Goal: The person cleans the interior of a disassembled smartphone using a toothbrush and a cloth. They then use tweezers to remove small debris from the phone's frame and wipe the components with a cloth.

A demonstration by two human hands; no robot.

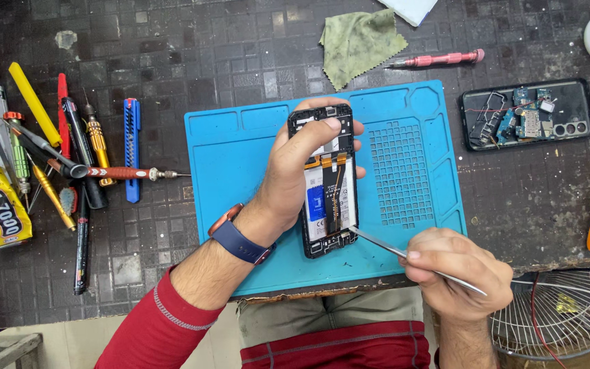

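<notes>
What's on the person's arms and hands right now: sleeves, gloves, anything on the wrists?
Both hands are bare, no gloves. The left arm has a red sleeve pushed up the forearm, with a wristwatch on a dark blue band with a coppery case. The right hand shows no watch or rings; its sleeve is out of view.

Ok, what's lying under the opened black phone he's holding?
The blue silicone work mat lies under the opened black phone. The left hand grips it and covers its upper left side; the right hand holds thin metal tweezers at its lower edge.

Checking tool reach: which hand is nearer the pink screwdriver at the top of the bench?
Left. The left hand, holding the opened phone, sits below-left of the pink screwdriver; the right hand, holding tweezers, is farther down.
</notes>
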